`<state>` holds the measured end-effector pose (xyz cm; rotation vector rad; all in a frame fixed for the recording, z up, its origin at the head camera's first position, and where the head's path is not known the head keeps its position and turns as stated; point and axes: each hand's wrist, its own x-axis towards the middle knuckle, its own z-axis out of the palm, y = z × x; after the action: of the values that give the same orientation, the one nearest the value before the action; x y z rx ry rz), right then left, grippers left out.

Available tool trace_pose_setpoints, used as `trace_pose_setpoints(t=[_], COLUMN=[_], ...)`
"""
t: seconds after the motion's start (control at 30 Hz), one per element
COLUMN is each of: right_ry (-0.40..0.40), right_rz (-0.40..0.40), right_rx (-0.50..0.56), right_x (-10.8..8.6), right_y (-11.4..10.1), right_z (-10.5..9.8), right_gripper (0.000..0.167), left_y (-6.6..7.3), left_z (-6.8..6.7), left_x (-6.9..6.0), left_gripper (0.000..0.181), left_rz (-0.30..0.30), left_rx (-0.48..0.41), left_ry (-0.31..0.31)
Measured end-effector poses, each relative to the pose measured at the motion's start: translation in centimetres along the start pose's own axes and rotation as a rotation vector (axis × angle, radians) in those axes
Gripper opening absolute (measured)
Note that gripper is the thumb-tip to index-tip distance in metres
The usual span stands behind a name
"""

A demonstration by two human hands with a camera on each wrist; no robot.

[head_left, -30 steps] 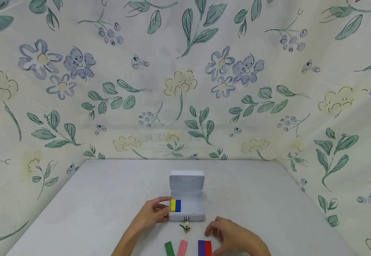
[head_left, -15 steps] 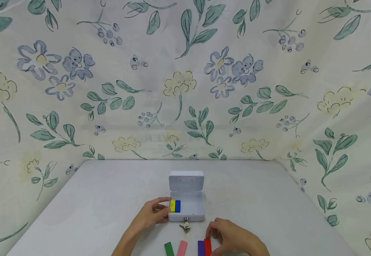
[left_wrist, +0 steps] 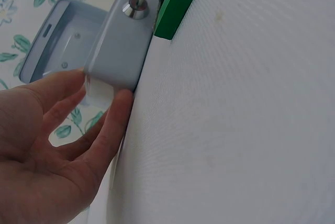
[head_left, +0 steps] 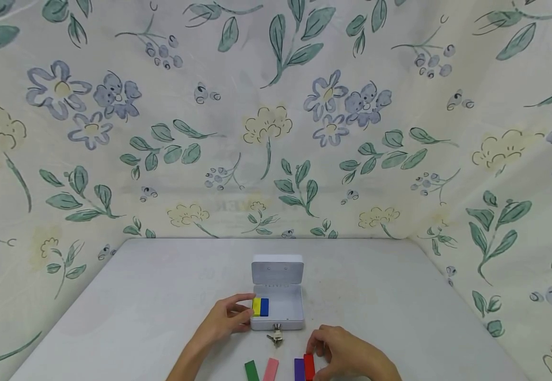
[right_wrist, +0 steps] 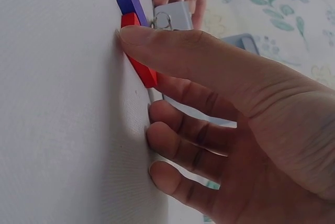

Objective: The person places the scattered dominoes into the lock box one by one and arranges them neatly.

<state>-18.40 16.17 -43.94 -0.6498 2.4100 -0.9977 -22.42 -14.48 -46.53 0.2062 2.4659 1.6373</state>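
Note:
A small white cash box (head_left: pixel 285 304) stands on the table with its lid (head_left: pixel 278 271) raised. A yellow block (head_left: pixel 256 307) and a blue block (head_left: pixel 264 307) lie side by side at its left end. My left hand (head_left: pixel 228 317) holds the box's left side, its fingertips against the wall and corners. Beside the purple block (head_left: pixel 299 370), my right hand (head_left: pixel 347 354) pinches a red block (head_left: pixel 309 366) between thumb and index finger. In the right wrist view the thumb covers part of the red block (right_wrist: pixel 141 69). The other fingers of that hand are bent near the tabletop.
Keys (head_left: pixel 276 336) hang from the lock at the box's front. A green block (head_left: pixel 252 370) and a pink block (head_left: pixel 271 369) lie in front of the box. Patterned cloth (head_left: pixel 276 132) surrounds the white table (head_left: pixel 185 264).
My right thumb and index finger have closed on the red block, and its far end has risen slightly beside the purple one. The left hand and box have stayed put.

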Motion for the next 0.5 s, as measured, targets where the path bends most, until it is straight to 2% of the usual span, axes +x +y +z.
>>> trace_pose_setpoints(t=[0.5], right_ry=[0.017], right_rz=[0.012], right_rx=[0.022], right_x=[-0.04], right_y=[-0.15], right_z=[-0.05], right_gripper=[0.033], left_y=[0.08], left_z=[-0.01], left_x=[0.04], left_gripper=[0.047], left_rz=[0.008], left_rx=[-0.007], left_ry=[-0.01])
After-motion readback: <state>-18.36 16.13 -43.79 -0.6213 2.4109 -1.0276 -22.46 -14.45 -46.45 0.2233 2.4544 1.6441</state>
